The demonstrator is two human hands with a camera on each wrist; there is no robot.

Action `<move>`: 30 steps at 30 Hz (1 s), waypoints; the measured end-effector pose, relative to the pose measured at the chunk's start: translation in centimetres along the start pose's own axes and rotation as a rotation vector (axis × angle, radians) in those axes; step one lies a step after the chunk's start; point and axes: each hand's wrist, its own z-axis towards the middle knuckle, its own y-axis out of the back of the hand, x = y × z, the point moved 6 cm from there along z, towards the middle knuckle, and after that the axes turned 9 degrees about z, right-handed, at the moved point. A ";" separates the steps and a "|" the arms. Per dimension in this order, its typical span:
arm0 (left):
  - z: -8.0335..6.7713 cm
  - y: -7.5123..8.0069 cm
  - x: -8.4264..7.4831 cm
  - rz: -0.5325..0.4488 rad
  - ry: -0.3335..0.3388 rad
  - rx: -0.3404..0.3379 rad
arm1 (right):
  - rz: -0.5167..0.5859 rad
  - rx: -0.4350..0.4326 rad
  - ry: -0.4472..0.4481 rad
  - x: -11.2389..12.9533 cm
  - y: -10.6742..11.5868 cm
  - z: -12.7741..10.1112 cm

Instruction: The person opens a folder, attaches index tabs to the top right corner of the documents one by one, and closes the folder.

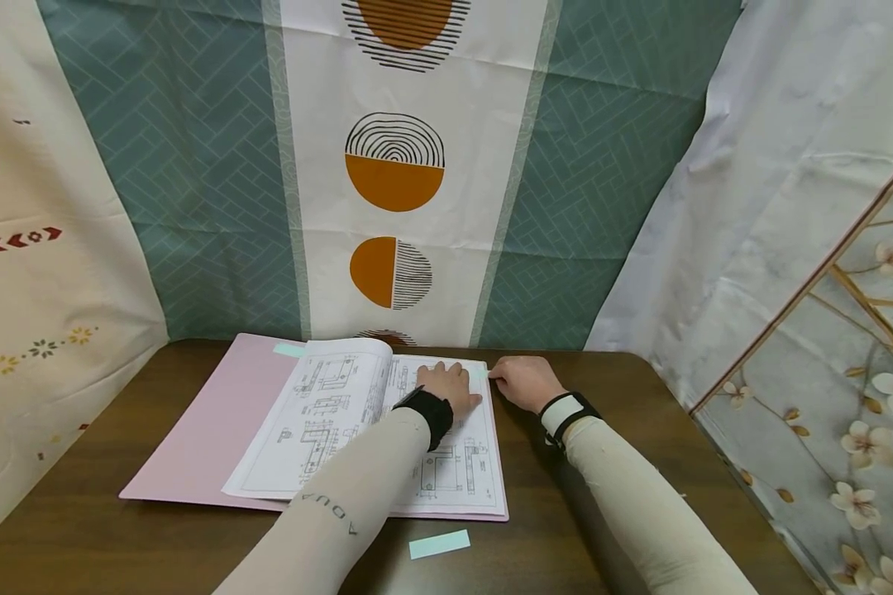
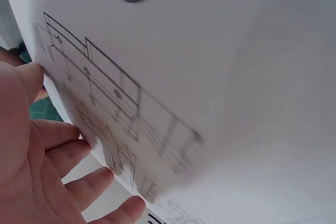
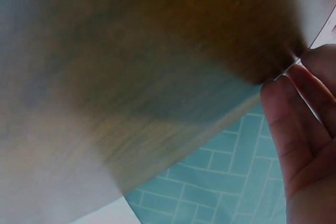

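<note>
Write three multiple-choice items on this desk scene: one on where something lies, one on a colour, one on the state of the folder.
1. Where does the loose green label lie?
A. on the table in front of the folder, nearer the person
B. on the wall cloth
C. on the left sleeve

2. What colour is the folder?
A. blue
B. pink
C. black

3. What state is the folder in?
A. shut flat
C. standing on edge
B. lying open with drawing sheets showing

Answers:
1 A, the label rests on the bare brown table below the folder's near edge.
2 B, the cover left of the sheets is pale pink.
3 B, the left hand rests on the open pages and the right hand touches their far right edge.
</note>
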 end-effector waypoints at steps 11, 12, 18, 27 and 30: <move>-2.7 1.2 3.2 0.019 -0.014 -0.042 | 0.036 -0.019 -0.012 1.5 0.5 -1.7; -2.8 1.0 3.5 0.015 -0.020 -0.046 | 0.034 -0.019 -0.008 1.6 0.5 -1.9; -5.7 1.3 5.1 -0.001 -0.072 -0.105 | 0.049 -0.018 0.017 3.1 0.7 -3.0; -10.1 1.2 7.5 -0.085 -0.106 -0.169 | 0.075 -0.012 0.058 5.8 1.7 -5.7; -11.3 0.7 8.6 -0.125 -0.098 -0.155 | 0.091 0.003 0.065 6.6 2.1 -6.7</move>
